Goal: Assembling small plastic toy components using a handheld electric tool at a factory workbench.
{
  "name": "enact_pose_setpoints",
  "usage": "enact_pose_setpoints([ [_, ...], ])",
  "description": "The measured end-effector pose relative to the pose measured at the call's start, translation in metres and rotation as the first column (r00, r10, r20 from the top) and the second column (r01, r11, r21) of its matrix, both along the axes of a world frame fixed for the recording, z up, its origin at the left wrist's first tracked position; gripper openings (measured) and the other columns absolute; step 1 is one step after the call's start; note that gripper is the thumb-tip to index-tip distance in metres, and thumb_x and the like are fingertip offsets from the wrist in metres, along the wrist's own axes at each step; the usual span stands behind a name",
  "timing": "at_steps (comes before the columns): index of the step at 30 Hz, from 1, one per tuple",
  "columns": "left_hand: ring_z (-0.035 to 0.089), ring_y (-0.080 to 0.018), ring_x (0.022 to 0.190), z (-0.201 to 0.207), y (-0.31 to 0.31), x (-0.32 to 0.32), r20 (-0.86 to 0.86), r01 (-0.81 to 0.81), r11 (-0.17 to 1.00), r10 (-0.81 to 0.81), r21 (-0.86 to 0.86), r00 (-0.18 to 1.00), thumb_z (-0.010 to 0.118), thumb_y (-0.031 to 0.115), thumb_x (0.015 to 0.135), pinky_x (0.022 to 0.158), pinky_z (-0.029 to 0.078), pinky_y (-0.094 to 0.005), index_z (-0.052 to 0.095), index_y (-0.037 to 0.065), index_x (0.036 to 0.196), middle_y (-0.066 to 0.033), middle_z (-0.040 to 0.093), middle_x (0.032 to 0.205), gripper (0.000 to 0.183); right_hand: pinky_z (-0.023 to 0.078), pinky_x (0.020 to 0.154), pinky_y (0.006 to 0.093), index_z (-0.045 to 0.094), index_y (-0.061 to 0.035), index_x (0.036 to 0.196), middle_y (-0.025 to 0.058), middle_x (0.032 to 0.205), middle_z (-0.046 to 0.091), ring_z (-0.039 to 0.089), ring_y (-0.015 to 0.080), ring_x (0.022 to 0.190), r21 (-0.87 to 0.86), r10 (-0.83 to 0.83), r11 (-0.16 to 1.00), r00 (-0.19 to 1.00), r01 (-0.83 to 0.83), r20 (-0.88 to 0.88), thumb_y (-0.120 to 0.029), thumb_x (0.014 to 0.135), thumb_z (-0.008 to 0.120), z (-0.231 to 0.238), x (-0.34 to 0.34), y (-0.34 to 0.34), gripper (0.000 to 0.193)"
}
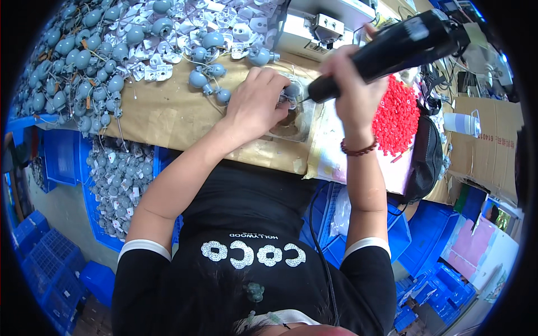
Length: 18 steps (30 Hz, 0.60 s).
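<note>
- Black power screwdriver (392,50): I am seeing it tilting down to the left, its thin bit pointing at the grey round piece (291,91); whether bit and piece are touching, I cannot tell.
- Right hand (353,84): it is wrapping its fingers around the screwdriver's body.
- Left hand (255,101): it is closing thumb and fingers on the grey round piece, partly hiding it.
- Clear plate (302,133): it is lying on the paper-covered bench (168,106), under the left hand's fingertips.
- Grey bulb-shaped parts (73,59): I am counting these as a heap, covering the bench's far left.
- White plastic pieces (241,31): they are lying loose, right of that heap.
- Red small parts (397,120): they are forming a pile beside the right wrist.
- Black pouch (428,159): it is resting just right of the red pile.
- Blue crate (92,210): it is standing below the bench, holding more grey parts.
</note>
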<state>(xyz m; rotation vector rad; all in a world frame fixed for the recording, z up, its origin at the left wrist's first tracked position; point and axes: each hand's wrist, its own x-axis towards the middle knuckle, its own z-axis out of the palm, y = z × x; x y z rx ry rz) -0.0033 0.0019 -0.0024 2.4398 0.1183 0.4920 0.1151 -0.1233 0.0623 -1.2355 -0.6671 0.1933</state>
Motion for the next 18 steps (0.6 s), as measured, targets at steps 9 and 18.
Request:
enact_pose_setpoints([
  [9, 0.054, -0.0331, 0.118, -0.003, -0.002, -0.007, 0.031, 0.061, 0.994, -0.058, -0.091, 0.998, 0.074, 0.009, 0.079, 0.096, 0.046, -0.0412, 0.063, 0.004, 0.109, -0.0109, 0.066, 0.113, 0.032, 0.053, 0.075, 0.0258, 0.053, 0.0062, 0.129, 0.0113, 0.103, 0.065, 0.065, 0.0145, 0.089, -0.355, -0.408, 0.874, 0.898, 0.331, -0.166, -0.009, 0.092, 0.066, -0.066, 0.090, -0.048, 0.042],
  [18, 0.061, -0.0325, 0.105, -0.005, -0.009, -0.006, 0.139, 0.061, 0.997, -0.055, -0.042, 0.989, 0.072, 0.005, 0.078, 0.088, 0.049, -0.0426, 0.062, 0.006, 0.106, -0.0111, 0.066, 0.105, 0.030, 0.052, 0.072, 0.0313, 0.071, -0.0026, 0.098, 0.0079, 0.085, 0.066, 0.063, 0.0201, 0.082, -0.475, 0.063, 0.869, 0.923, 0.136, 0.380, -0.012, 0.083, 0.076, -0.059, -0.003, -0.022, 0.019],
])
